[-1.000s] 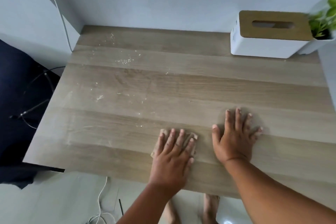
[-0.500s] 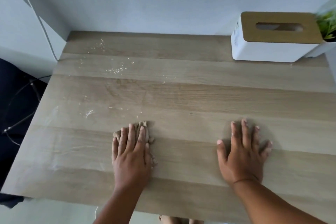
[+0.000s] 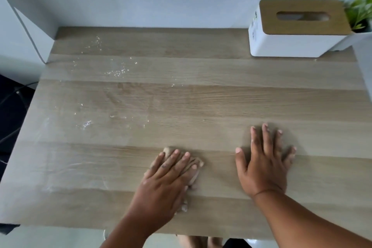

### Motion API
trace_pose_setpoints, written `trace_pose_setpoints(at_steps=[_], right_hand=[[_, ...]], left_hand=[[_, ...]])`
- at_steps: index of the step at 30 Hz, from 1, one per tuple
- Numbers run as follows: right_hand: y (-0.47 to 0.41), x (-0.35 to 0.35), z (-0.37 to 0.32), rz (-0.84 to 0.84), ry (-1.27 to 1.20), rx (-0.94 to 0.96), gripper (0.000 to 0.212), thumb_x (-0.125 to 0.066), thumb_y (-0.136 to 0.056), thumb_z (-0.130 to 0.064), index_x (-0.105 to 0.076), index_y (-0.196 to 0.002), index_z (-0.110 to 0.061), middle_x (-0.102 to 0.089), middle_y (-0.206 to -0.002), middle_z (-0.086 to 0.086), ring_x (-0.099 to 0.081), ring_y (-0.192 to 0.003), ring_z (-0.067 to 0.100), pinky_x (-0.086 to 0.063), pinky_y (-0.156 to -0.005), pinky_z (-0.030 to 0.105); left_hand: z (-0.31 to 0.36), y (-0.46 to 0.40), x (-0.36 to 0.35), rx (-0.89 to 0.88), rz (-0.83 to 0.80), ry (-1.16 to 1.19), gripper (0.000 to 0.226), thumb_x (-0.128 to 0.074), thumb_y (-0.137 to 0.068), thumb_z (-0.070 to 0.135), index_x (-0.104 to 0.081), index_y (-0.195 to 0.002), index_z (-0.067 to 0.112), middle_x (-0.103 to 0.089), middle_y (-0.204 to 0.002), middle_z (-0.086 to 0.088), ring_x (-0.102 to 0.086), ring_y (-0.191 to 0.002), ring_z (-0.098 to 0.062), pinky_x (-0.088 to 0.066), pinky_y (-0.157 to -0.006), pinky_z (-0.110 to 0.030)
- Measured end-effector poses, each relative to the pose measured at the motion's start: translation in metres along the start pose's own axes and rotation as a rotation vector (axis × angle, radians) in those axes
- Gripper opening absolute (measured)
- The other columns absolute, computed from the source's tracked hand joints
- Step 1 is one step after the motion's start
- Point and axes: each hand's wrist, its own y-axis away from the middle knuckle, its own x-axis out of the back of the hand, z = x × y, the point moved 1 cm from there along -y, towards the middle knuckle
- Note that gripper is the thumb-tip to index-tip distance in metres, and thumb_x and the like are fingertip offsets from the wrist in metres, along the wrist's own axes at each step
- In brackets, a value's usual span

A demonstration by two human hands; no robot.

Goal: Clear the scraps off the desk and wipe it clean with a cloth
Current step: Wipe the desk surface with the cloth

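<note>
Pressing flat with straight fingers, the left hand (image 3: 167, 179) covers a crumpled beige cloth (image 3: 193, 164) on the wood-grain desk (image 3: 201, 98), well in front of the white tissue box (image 3: 291, 42) with its slotted wooden lid. The right hand (image 3: 263, 165) lies splayed and empty on the bare desk just beside the cloth. Pale crumbs (image 3: 117, 72) and streaky smears lie far left of the box.

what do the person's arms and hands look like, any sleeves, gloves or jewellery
Both forearms are bare as far as the frame shows: no sleeves in view. The left hand and right hand wear no gloves, and no rings or watch can be seen. The fingernails are short and look unpainted. A thin line crosses the right wrist; whether it is a band or a skin crease cannot be told.
</note>
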Motion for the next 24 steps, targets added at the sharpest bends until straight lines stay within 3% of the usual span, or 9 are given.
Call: trace_pose_setpoints(at_steps=[4,10,13,19,24], right_hand=[[0.001,0.001,0.0,0.004,0.0,0.003,0.078,-0.029,-0.092,-0.062,-0.031,-0.16,-0.023,-0.013,-0.172,0.004,0.0,-0.159,0.035,-0.004,-0.121,0.07],[-0.001,-0.002,0.002,0.014,0.002,0.013,0.078,-0.031,-0.093,-0.062,-0.029,-0.161,-0.024,-0.013,-0.172,0.004,0.0,-0.159,0.036,-0.005,-0.121,0.07],[-0.002,-0.005,0.004,0.018,0.017,0.018,0.078,-0.031,-0.094,-0.062,-0.028,-0.161,-0.024,-0.014,-0.172,0.004,0.0,-0.159,0.036,-0.006,-0.12,0.071],[-0.001,-0.004,0.003,0.008,0.014,0.011,0.079,-0.029,-0.093,-0.064,-0.029,-0.161,-0.024,-0.012,-0.172,0.003,0.001,-0.159,0.036,-0.004,-0.121,0.07],[-0.001,-0.001,0.002,-0.004,0.001,0.01,0.079,-0.03,-0.092,-0.064,-0.031,-0.16,-0.024,-0.013,-0.172,0.003,0.001,-0.159,0.035,-0.004,-0.121,0.071]], left_hand=[[-0.037,0.012,0.01,0.238,0.03,0.029,0.058,-0.041,-0.102,0.038,-0.035,-0.159,0.032,-0.027,-0.169,0.003,-0.021,-0.158,-0.023,-0.029,-0.12,-0.06],[-0.041,-0.072,0.013,0.627,0.07,0.055,0.062,-0.034,-0.098,0.044,-0.037,-0.159,0.03,-0.026,-0.169,-0.004,-0.017,-0.159,-0.027,-0.014,-0.128,-0.052],[-0.024,-0.109,0.011,0.508,-0.014,0.032,0.066,-0.032,-0.098,0.044,-0.023,-0.163,0.035,-0.014,-0.172,-0.001,-0.006,-0.16,-0.026,-0.005,-0.128,-0.052],[0.03,-0.065,-0.003,0.176,-0.025,0.033,0.067,-0.046,-0.098,0.036,-0.026,-0.162,0.032,-0.021,-0.171,-0.002,-0.013,-0.159,-0.025,-0.022,-0.125,-0.055],[-0.008,-0.015,0.002,0.284,0.004,0.043,0.062,-0.045,-0.101,0.038,-0.03,-0.161,0.031,-0.024,-0.17,0.0,-0.016,-0.159,-0.023,-0.025,-0.124,-0.056]])
